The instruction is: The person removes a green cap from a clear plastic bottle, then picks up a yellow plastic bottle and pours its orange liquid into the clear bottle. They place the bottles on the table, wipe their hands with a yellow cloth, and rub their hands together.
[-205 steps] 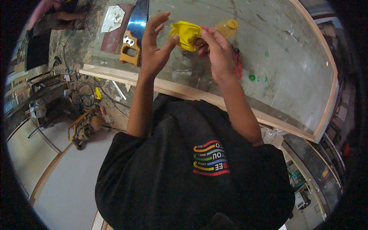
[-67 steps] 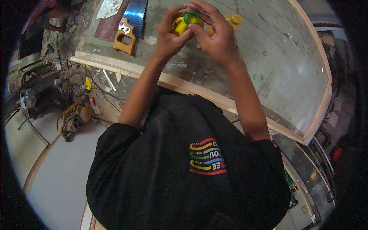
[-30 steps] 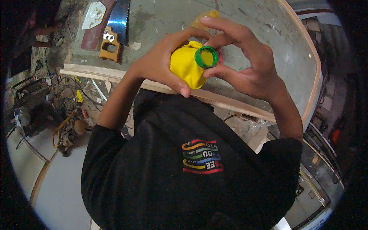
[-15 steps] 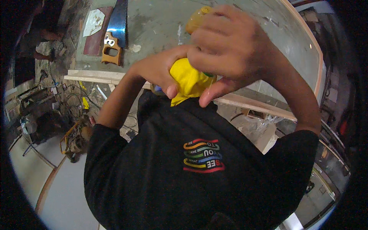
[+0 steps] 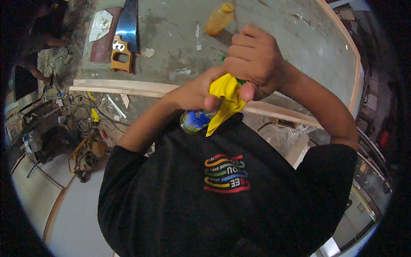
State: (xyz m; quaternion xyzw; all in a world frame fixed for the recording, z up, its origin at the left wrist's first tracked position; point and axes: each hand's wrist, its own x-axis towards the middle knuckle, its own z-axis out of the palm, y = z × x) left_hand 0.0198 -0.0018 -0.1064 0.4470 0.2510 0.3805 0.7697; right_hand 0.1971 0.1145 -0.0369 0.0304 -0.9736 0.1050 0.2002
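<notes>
1 steel handsaw with an orange handle [image 5: 124,36], 1 orange plastic bottle [image 5: 218,18], 1 yellow cloth [image 5: 227,96], 1 clear bottle [image 5: 195,121].

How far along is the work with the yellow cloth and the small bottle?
Done: the small bottle is lifted off the grey workbench to chest height, with the yellow cloth wrapped over its top. In hand: left hand holds it; right hand covers the top. Left: the cap is hidden, so that cannot be judged.

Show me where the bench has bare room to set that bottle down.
Bare bench runs from the orange bottle right to the far wooden rim, and between saw and bottle. The left end by the saw and board is crowded.
</notes>
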